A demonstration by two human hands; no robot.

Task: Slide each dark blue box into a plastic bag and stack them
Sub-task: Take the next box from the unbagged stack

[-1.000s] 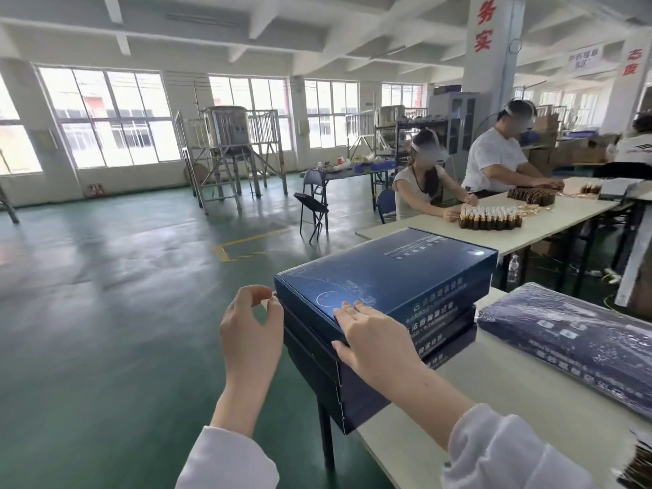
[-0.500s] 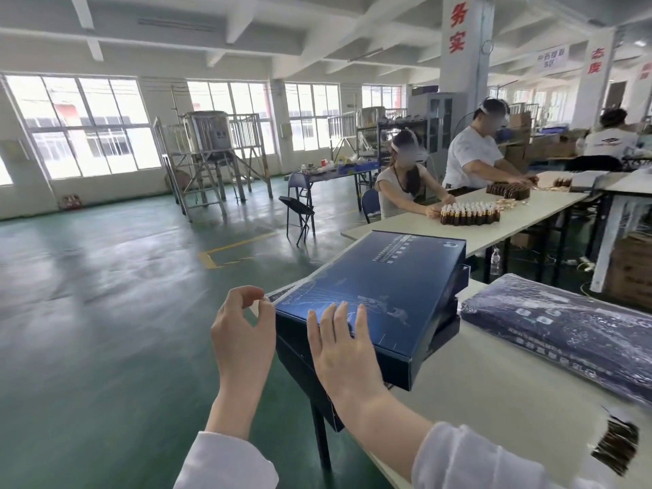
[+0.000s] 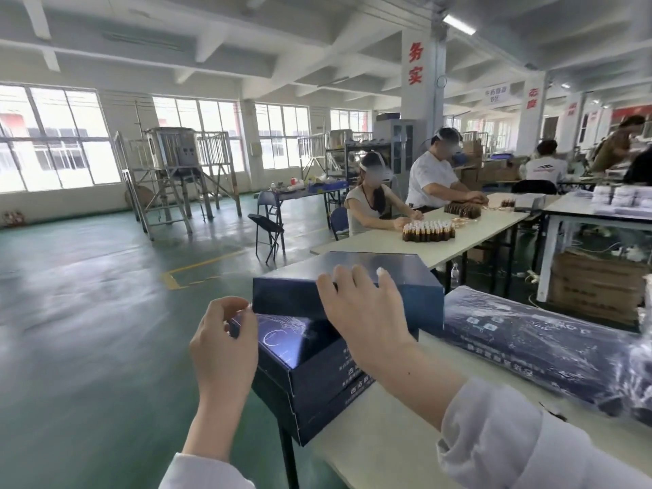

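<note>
At the near left corner of the table [image 3: 374, 432], you are holding the top dark blue box [image 3: 423, 305] raised and tilted above the stack of unbagged boxes [image 3: 317, 379]. Your right grip [image 3: 367, 319] is clasping the box's near edge, with the fingers lying spread across its lid. Your left grip [image 3: 225, 347] is hovering at the box's left corner with the fingers curled. Whether it is pinching the box, a bag or nothing cannot be told from this view. No loose plastic bag is showing in either grip, so the raised box is judged to be waiting for its sleeve. Along the table's right side, a bagged box [image 3: 550, 347] is lying flat in crinkled clear plastic, well apart from the stack, and it suggests that at least one round of the job is finished. At least two more bare boxes are sitting beneath the raised one, overhanging the table's corner, so most of the bagging and all further stacking appear to be lying ahead. At a far table, seated workers are sorting rows of brown bottles [image 3: 428, 231].
</note>
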